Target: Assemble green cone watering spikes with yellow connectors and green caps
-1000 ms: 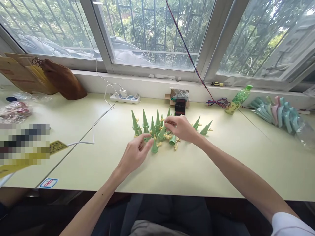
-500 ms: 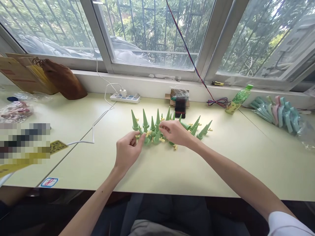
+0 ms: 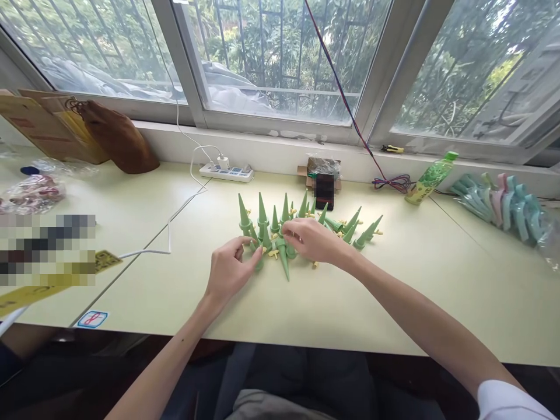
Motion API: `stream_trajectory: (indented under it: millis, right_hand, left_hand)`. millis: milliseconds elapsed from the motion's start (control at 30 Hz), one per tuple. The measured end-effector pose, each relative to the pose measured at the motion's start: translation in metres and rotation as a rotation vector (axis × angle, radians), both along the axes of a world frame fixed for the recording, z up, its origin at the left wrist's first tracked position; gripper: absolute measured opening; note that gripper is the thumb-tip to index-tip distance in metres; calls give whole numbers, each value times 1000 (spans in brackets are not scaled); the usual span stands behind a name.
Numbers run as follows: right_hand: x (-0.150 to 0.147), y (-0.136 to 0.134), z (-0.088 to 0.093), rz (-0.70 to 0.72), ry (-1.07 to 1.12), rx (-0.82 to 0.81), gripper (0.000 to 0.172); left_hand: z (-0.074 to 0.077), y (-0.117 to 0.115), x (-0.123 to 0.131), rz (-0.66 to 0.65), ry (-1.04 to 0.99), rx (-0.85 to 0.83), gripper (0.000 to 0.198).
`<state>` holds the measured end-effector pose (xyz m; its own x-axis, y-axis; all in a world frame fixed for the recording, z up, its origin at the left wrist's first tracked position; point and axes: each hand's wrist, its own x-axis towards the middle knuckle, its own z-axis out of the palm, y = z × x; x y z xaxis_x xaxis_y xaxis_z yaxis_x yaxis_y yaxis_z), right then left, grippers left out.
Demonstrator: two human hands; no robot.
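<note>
A cluster of green plastic cones (image 3: 262, 210), most standing point up on wide collars, covers the middle of the table, with small yellow T-shaped pieces (image 3: 273, 254) among them. At the cluster's near left, my left hand (image 3: 231, 267) pinches a green cone (image 3: 254, 236) between thumb and fingers. My right hand (image 3: 317, 239) reaches in from the right, its fingertips pressed together over the cones; what they hold is hidden. Just below those fingertips, one green cone (image 3: 284, 262) points toward me. More cones (image 3: 368, 231) lean over at the right end.
Behind the cones are a dark phone (image 3: 324, 191) and a small open box (image 3: 326, 166). A power strip (image 3: 227, 172) with a white cable lies back left. At right are a green bottle (image 3: 431, 179) and bagged pastel parts (image 3: 510, 201); a brown pouch (image 3: 120, 140) rests far left.
A cone near my right fingertips now lies with its point toward me. My left hand stays at the cluster's near left edge. The whole view has shifted slightly.
</note>
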<state>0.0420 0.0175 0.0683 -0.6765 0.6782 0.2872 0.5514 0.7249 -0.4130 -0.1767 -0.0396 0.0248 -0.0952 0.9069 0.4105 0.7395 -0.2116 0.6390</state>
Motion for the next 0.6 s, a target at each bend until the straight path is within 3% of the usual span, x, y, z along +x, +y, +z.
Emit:
stream_trajectory:
  millis: [167,300,500,600]
  right_hand:
    - [1,-5,-7,-65,-21,-2,13]
    - [5,-7,-7,-133,124,35,16]
    - [23,14,11,-341,465,277,22]
    - [33,34,22,-419,460,372,26]
  left_hand:
    - [8,8,2,2,21,-20,32]
    - [10,13,8,20,58,-19,38]
    - [4,19,19,66,70,-38,38]
    - [1,23,22,77,61,-17,31]
